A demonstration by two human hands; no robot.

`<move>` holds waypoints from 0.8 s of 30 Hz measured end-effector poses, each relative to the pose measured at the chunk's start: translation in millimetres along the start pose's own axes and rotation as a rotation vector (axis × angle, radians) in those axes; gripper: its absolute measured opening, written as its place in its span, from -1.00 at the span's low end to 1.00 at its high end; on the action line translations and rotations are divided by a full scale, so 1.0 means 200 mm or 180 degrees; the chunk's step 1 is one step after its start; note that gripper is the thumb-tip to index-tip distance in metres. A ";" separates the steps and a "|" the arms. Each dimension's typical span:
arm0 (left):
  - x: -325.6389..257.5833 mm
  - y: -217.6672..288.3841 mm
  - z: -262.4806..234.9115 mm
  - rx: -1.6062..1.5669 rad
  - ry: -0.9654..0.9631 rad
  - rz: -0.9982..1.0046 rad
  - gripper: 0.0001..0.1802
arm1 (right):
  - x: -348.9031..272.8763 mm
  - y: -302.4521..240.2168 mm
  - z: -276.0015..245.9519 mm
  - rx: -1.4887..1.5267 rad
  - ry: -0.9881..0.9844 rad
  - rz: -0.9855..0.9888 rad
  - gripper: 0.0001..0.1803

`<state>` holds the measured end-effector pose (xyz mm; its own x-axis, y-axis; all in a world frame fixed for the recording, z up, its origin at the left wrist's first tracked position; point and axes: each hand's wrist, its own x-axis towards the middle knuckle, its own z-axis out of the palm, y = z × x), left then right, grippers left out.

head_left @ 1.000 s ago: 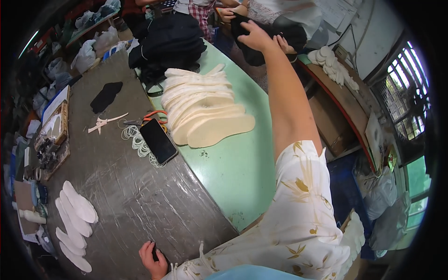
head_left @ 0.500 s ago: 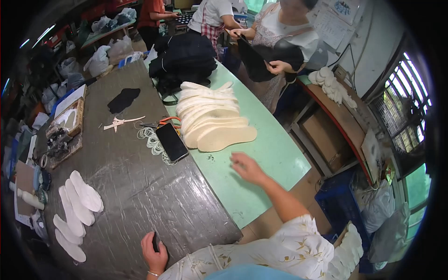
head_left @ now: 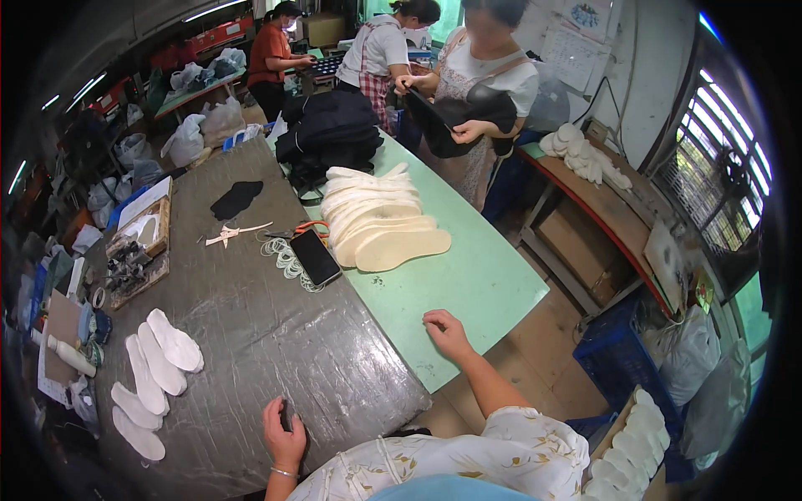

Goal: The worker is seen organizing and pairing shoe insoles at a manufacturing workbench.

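Note:
My left hand (head_left: 284, 436) rests at the near edge of the grey work surface (head_left: 251, 334). Its fingers and thumb curl around a small dark thing that I cannot make out. On the pale green tabletop (head_left: 493, 292), my right hand (head_left: 449, 334) lies with loosely bent fingers and holds nothing. Beyond it is an overlapping row of cream insoles (head_left: 403, 249), not touched by my hand. Several white insoles (head_left: 150, 376) lie to the left on the grey surface.
A black phone (head_left: 316, 257), orange-handled scissors (head_left: 311, 227) and looped pale cords (head_left: 288, 265) lie mid-table. Behind the insoles rises a black fabric pile (head_left: 330, 134). Across the table a person (head_left: 489, 79) handles black material. A blue crate (head_left: 618, 359) stands on the right.
My right hand has drawn back toward me and come down on the green tabletop, away from the cream insoles. The view has shifted slightly. My left hand stays by the near edge.

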<state>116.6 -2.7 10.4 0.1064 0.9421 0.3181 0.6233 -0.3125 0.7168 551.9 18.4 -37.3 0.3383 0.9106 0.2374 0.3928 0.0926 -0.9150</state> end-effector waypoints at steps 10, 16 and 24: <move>0.00 0.01 -0.02 -0.0160 0.0091 0.0024 -0.46 | -0.01 0.03 0.03 0.0082 0.0195 -0.0134 -0.88; -0.02 -0.02 -0.01 -0.0212 0.0109 -0.0039 -0.46 | -0.01 0.03 0.02 0.0032 0.0192 -0.0079 -0.88; -0.01 -0.01 -0.01 -0.0281 0.0130 -0.0059 -0.44 | 0.00 0.02 0.03 0.0089 0.0248 -0.0077 -0.88</move>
<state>113.7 -4.8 9.0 0.0626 0.9426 0.3280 0.5540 -0.3062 0.7742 548.4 20.4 -42.6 0.3951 0.8739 0.2833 0.3778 0.1265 -0.9172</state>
